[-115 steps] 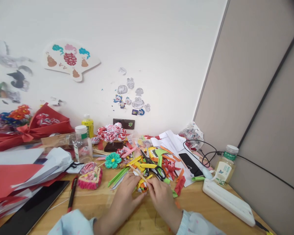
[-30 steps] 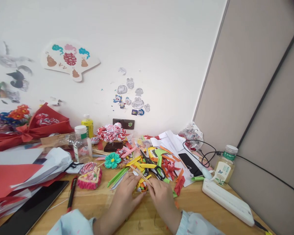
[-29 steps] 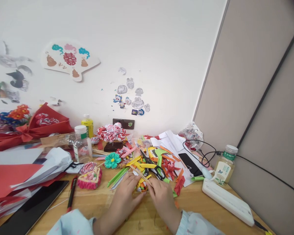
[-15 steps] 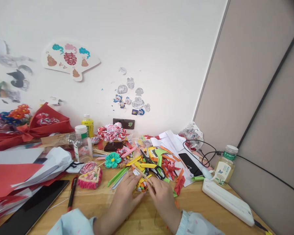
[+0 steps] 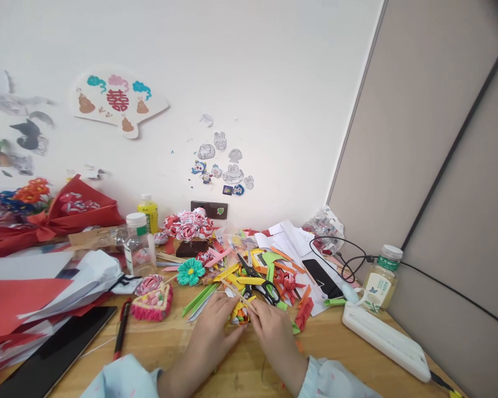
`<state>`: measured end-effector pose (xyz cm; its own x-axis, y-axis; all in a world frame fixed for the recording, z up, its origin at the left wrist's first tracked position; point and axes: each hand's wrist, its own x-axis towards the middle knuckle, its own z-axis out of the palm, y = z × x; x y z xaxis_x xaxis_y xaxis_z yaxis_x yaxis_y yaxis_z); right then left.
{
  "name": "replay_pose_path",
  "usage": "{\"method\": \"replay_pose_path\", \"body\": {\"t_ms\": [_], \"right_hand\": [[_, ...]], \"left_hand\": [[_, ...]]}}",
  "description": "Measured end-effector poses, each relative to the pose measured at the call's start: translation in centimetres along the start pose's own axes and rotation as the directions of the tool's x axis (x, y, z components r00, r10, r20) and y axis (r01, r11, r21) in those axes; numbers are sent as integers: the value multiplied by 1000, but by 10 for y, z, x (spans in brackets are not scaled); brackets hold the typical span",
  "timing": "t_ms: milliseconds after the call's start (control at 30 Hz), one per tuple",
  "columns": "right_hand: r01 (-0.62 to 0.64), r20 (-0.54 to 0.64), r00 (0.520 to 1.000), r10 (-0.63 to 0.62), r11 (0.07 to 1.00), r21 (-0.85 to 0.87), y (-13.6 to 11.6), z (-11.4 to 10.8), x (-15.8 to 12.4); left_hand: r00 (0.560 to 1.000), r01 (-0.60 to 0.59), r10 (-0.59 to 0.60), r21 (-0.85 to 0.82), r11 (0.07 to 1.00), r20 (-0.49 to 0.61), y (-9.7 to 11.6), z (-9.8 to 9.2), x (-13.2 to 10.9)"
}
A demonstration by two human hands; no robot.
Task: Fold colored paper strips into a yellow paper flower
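Note:
Close to the table's front edge, a folded piece of yellow, orange and white paper strips (image 5: 239, 315) sits between my two hands. My left hand (image 5: 213, 323) is closed at its left side, thumb below and fingers above. My right hand (image 5: 274, 326) pinches a thin wooden stick (image 5: 234, 289) that slants over the paper, its upper end pointing away to the left. The fingertips of both hands hide part of the paper and stick. Just beyond lie black-handled scissors (image 5: 261, 282) among loose yellow strips (image 5: 228, 272). A red paper flower (image 5: 288, 281) rests to their right.
A teal flower (image 5: 191, 271), a heart-shaped box (image 5: 152, 304) and a pen (image 5: 122, 329) lie left, near a dark tablet (image 5: 62, 351). On the right are a phone (image 5: 321, 278), a white power strip (image 5: 385, 340) and a bottle (image 5: 379, 282). A wall (image 5: 282, 99) stands behind.
Almost nothing differs. My hands keep the same hold, and the stick's upper end has shifted very slightly left.

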<state>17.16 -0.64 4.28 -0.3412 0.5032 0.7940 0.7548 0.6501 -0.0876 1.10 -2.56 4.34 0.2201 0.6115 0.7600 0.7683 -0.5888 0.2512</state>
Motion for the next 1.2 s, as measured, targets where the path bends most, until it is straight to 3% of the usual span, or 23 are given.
{"method": "replay_pose_path", "body": {"t_ms": [467, 700, 1200], "right_hand": [[-20, -40, 999, 20, 1000, -10, -1, 1, 1], [-10, 26, 1000, 11, 1000, -9, 1, 3, -1], [-14, 31, 999, 14, 1000, -2, -2, -3, 0]], "left_hand": [[999, 23, -23, -10, 1000, 37, 1, -1, 0], [999, 29, -29, 0, 1000, 42, 0, 0, 0], [999, 23, -23, 1, 1000, 40, 2, -2, 2]]}}
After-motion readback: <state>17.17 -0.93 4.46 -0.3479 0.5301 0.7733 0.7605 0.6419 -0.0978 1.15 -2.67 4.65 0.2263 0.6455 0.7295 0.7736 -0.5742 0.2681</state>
